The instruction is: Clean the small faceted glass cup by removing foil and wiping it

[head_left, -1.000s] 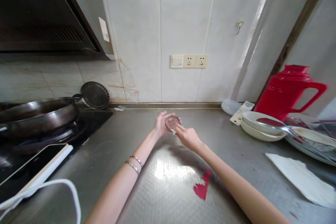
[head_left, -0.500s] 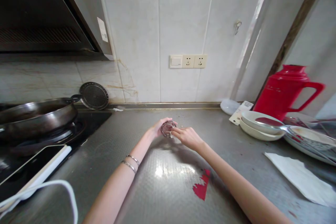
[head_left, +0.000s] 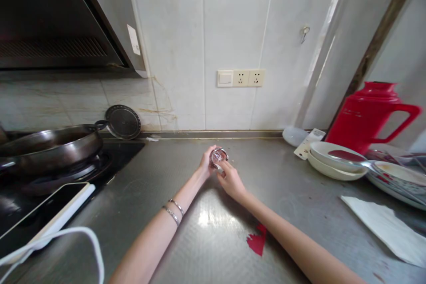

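My left hand [head_left: 207, 158] is wrapped round the far left side of a small, clear, shiny-rimmed glass [head_left: 218, 155], tilted so that its round mouth faces me. The fingers of my right hand [head_left: 231, 180] are pinched together at the lower right of the rim, with the fingertips reaching over the opening. Whether they hold something small there is hidden. Both hands are just above the steel counter [head_left: 179, 159]. A torn piece of red paper [head_left: 257, 243] lies on the counter beside my right forearm.
On the left are a steel pan [head_left: 66, 146] on the hob, a round dark lid [head_left: 123, 122] against the wall and a phone [head_left: 49, 213] with a white cable. To the right stand stacked white bowls [head_left: 336, 166], a red thermos jug [head_left: 369, 115] and a white paper napkin [head_left: 386, 226].
My right hand has shifted down and left, closer against the glass. The glass mouth has turned more towards me. The whole view has slid slightly, so fixed things appear further right.
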`<state>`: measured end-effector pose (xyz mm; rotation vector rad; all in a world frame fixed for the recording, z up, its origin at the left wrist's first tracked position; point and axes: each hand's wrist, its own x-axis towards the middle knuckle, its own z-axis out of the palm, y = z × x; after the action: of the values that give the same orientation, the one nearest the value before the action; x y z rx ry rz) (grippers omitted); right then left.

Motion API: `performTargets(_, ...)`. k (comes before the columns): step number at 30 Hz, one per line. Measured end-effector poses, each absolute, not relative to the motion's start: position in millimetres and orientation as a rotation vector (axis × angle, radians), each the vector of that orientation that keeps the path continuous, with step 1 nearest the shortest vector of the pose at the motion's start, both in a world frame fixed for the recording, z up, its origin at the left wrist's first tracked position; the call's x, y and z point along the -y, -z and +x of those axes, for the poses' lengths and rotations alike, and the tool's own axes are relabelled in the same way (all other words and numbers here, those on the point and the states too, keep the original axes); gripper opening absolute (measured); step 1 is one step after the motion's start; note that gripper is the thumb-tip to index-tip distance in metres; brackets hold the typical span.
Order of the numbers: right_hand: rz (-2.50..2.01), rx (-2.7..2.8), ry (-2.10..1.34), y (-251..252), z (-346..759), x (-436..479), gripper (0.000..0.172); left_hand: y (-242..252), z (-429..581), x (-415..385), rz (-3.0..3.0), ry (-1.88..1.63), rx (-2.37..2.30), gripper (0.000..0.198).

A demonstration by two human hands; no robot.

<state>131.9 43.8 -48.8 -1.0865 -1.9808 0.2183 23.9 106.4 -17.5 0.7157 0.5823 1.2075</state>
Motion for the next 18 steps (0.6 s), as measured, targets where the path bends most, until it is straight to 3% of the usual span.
performTargets(6,-1.283,2.087,-0.008,35,143,-39,0.029,17,30,-101,0.775,-1.159,-0.516,0.025)
performTargets(11,-1.386,2.300,0.185,22,151,-35,0.033,18,17,-112,0.801,-1.110,-0.442,0.026)
performTargets(18,-1.260,2.644,0.484,10,162,-35,0.033,15,-3,-121,0.769,-0.763,-0.601,0.049)
